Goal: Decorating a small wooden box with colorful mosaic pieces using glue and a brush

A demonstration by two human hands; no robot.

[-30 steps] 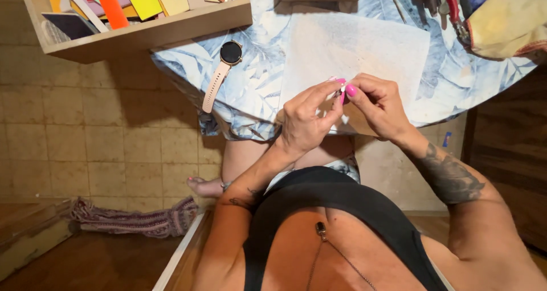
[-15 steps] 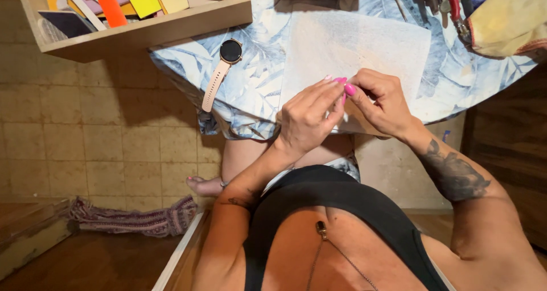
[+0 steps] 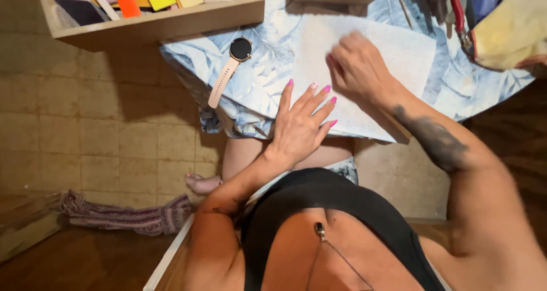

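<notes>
Left hand (image 3: pixel 299 126): our fingers (image 3: pixel 312 100) spread flat, released, tips on the near edge of the white sheet (image 3: pixel 393 52). Right hand (image 3: pixel 358 68): fingers curled loosely, pressing the sheet, grasping nothing. Beyond the left fingers, a pink-strapped watch (image 3: pixel 229 69) on the leaf-print desk (image 3: pixel 268 80); farther, a wooden tray (image 3: pixel 165 20).

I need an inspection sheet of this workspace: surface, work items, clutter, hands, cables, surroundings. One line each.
Surface: table under blue leaf-print cloth.
Work items: white rectangular paper sheet, flat on the cloth.
Clutter: pink-strapped wristwatch; wooden tray of coloured cards; red-handled tools; yellow fabric bundle.
Hands: left hand flat, fingers spread, on the sheet's near edge; right hand curled, on the sheet.
Cables: nothing seen.
Surroundings: beige tiled floor; striped woven rug.
</notes>
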